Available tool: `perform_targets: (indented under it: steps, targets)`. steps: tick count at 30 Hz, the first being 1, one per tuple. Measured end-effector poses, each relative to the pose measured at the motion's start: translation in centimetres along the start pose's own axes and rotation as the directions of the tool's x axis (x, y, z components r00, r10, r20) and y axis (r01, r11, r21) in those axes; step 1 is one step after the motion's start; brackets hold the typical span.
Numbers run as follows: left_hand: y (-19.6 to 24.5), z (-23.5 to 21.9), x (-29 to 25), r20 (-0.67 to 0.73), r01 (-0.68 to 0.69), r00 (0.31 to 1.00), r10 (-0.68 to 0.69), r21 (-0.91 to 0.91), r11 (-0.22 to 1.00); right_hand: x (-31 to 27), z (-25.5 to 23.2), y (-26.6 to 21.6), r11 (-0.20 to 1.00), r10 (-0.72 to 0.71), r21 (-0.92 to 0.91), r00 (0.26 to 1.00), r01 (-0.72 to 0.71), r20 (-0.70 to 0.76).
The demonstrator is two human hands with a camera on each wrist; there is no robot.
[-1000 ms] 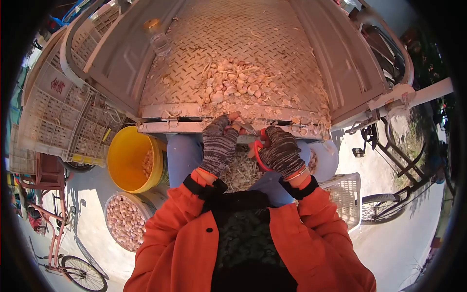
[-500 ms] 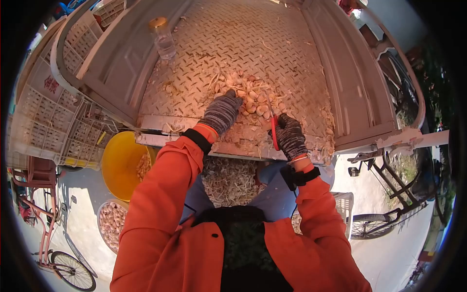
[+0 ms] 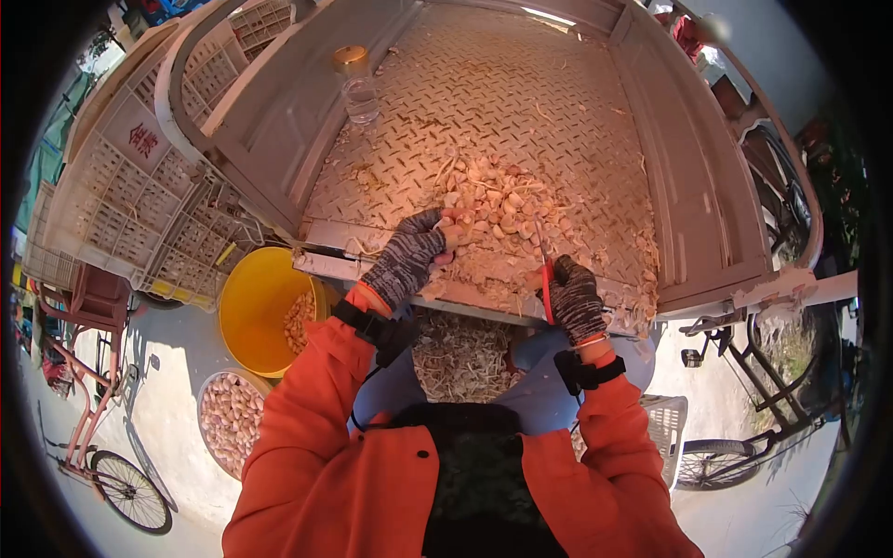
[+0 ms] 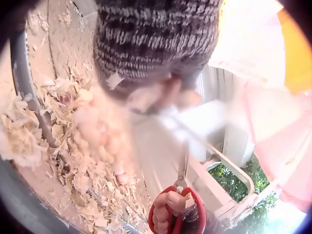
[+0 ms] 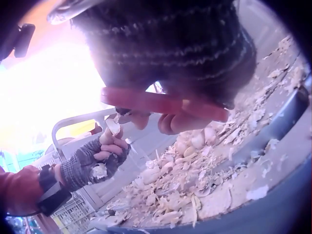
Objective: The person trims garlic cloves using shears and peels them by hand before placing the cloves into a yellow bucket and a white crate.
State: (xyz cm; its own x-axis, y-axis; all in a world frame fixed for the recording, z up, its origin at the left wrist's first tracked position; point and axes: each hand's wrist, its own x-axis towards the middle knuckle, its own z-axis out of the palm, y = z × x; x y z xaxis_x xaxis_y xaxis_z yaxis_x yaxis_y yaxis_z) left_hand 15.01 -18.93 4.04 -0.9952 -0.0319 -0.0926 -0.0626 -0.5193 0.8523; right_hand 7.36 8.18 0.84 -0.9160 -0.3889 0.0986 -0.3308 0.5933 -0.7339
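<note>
My left hand [image 3: 407, 253], in a striped knit glove with bare fingertips, is at the left front of the garlic pile [image 3: 507, 200]. Its thumb and fingers pinch a pale garlic bulb [image 5: 112, 126], seen in the right wrist view. In the left wrist view that hand's fingertips are blurred. My right hand [image 3: 575, 299], gloved alike, grips red-handled scissors [image 3: 547, 290] at the right front of the pile. Their blades point away from me, toward the garlic; the left wrist view shows fingers through the red handle loops [image 4: 152, 214].
The metal truck bed [image 3: 484, 93] has raised side walls and scattered skins. A glass jar [image 3: 360, 98] stands at its left. Below left are a yellow bucket [image 3: 244, 321] and a tub [image 3: 206, 437] of garlic. Trimmings [image 3: 460, 358] lie between my knees; plastic crates [image 3: 121, 209] stand left.
Both hands were together at the bed's front edge, then moved forward to the pile. Since then, my left hand has drawn back from the pile with a garlic bulb. The scissors stay in my right hand.
</note>
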Motion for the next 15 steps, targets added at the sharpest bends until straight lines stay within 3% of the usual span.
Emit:
perform_targets:
  steps: [2, 3, 4, 5, 6, 7, 8, 9, 10, 11, 12, 13, 15]
  targets:
    - [0.6, -2.1, -3.6, -0.037, -0.057, 0.998, 0.050, -0.231, 0.971, 0.3, 2.0, 3.3, 0.999, -0.019, 0.046, 1.000, 0.019, -0.002]
    - [1.5, -3.8, -5.8, -0.111, -0.096, 0.991, 0.069, -0.253, 0.963, -0.5, 1.2, 0.6, 0.990, 0.049, 0.130, 0.999, -0.047, -0.012]
    - [2.4, -5.5, -9.2, -0.298, -0.096, 0.951, 0.084, -0.026, 0.995, -0.5, 1.2, 1.6, 0.993, 0.095, 0.063, 0.995, -0.097, 0.042]
    - [4.3, -6.4, -12.6, -0.447, 0.013, 0.894, 0.046, 0.128, 0.992, -1.4, 0.8, 1.1, 0.980, 0.110, 0.155, 0.990, -0.123, 0.093]
    - [5.7, -7.2, -14.6, -0.651, 0.096, 0.754, 0.089, 0.243, 0.965, -1.9, 0.0, 0.4, 0.959, 0.118, 0.244, 0.985, -0.145, 0.124]
    - [5.6, -10.4, -16.4, -0.756, 0.160, 0.631, 0.175, 0.348, 0.924, -2.0, 0.3, 1.3, 0.959, 0.130, 0.237, 0.985, -0.153, 0.109]
    - [3.3, -17.6, -17.9, -0.722, 0.060, 0.585, 0.369, 0.492, 0.868, -2.2, 1.1, 2.6, 0.976, 0.151, 0.150, 0.987, -0.157, 0.053]
    - [2.4, -22.6, -19.4, -0.723, 0.189, 0.581, 0.374, 0.566, 0.802, -2.4, 1.4, 3.4, 0.984, 0.167, 0.062, 0.986, -0.166, -0.001]
    - [1.3, -23.6, -20.5, -0.719, 0.188, 0.592, 0.365, 0.563, 0.805, -2.6, 1.2, 3.0, 0.983, 0.177, 0.054, 0.984, -0.176, -0.009]
    - [0.4, -24.1, -21.7, -0.712, 0.642, 0.569, 0.413, 0.698, 0.319, -2.5, 1.3, 1.7, 0.996, 0.086, -0.001, 0.996, -0.086, -0.018]
    - [0.2, -24.3, -22.0, -0.674, 0.819, 0.573, 0.466, 0.489, -0.301, -2.3, 1.4, 0.0, 0.998, -0.010, -0.054, 1.000, 0.008, -0.023]
    - [1.1, -20.9, -21.0, -0.631, 0.796, 0.593, 0.500, 0.553, -0.245, -2.4, 1.0, -3.0, 0.995, 0.008, -0.094, 0.995, -0.017, -0.096]
    - [2.5, -13.3, -18.1, -0.291, 0.542, 0.743, 0.603, 0.790, -0.287, -1.1, 1.9, -1.4, 0.998, -0.034, -0.063, 0.993, 0.027, -0.109]
